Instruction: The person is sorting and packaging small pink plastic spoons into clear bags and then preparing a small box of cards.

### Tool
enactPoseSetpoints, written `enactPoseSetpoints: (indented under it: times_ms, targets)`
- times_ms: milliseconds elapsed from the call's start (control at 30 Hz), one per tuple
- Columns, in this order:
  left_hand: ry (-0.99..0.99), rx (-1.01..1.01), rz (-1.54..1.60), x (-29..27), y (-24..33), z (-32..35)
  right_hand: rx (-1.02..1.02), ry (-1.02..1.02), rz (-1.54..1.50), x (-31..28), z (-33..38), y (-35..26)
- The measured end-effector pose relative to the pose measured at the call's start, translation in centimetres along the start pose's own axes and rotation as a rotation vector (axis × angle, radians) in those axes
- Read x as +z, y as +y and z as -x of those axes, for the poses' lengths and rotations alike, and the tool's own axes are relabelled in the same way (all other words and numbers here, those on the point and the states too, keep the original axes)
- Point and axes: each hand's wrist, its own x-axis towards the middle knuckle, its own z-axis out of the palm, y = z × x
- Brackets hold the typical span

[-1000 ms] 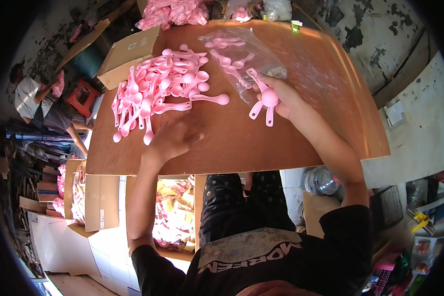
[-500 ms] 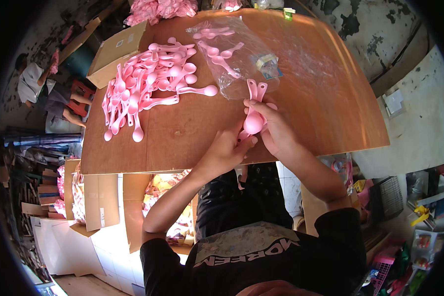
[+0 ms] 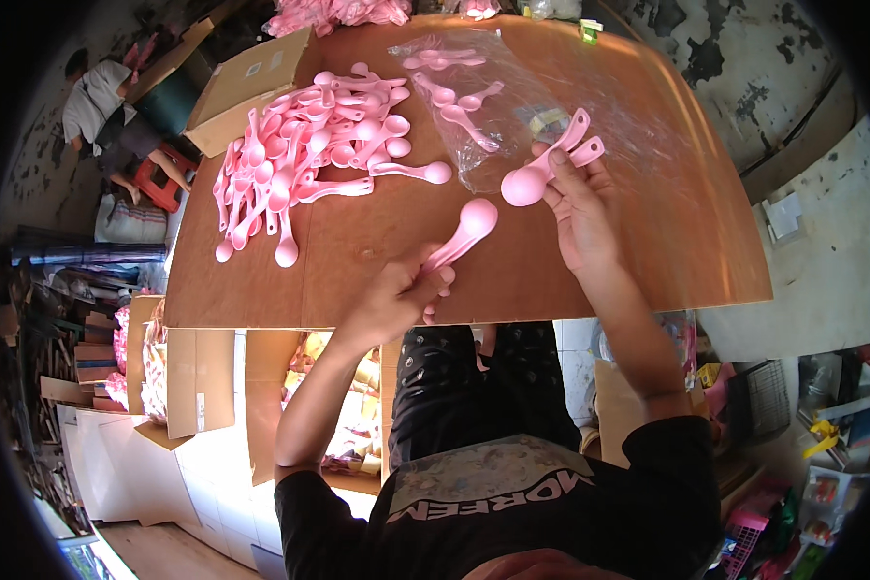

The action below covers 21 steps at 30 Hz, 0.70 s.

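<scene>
Two spoons: right hand [image 3: 578, 208] grips pink measuring spoons [image 3: 549, 169], raised over the counter [image 3: 377, 266] near the plastic bag [image 3: 498, 101].
One spoon: left hand [image 3: 396, 295] clenches a single pink spoon [image 3: 464, 232] at the counter's near edge.
Pile: many pink spoons [image 3: 300, 164], far-left corner, uncounted.

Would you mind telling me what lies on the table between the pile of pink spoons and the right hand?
In the head view, a clear plastic bag holding a few pink spoons lies between the pile and the right hand.
</scene>
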Motion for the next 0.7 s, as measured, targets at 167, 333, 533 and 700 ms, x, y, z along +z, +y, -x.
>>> enactPoseSetpoints:
  times_ms: [167, 333, 533, 700]
  targets:
    - [0.264, 0.142, -0.178, -4.7, -0.6, 2.1, 0.083, -0.187, 0.283, 2.9, -1.8, 0.5]
    - [0.719, 0.066, -0.751, -9.2, -0.2, 3.5, 0.094, -0.420, 0.497, 7.6, -4.0, 3.6]
    - [0.940, 0.288, -0.777, -15.3, -2.0, 4.3, 0.087, -0.671, 0.722, 14.1, -7.4, 9.8]
    - [1.143, 0.260, -0.885, -19.7, -2.2, 4.3, -0.019, -0.505, 0.879, 16.0, -11.4, 13.9]
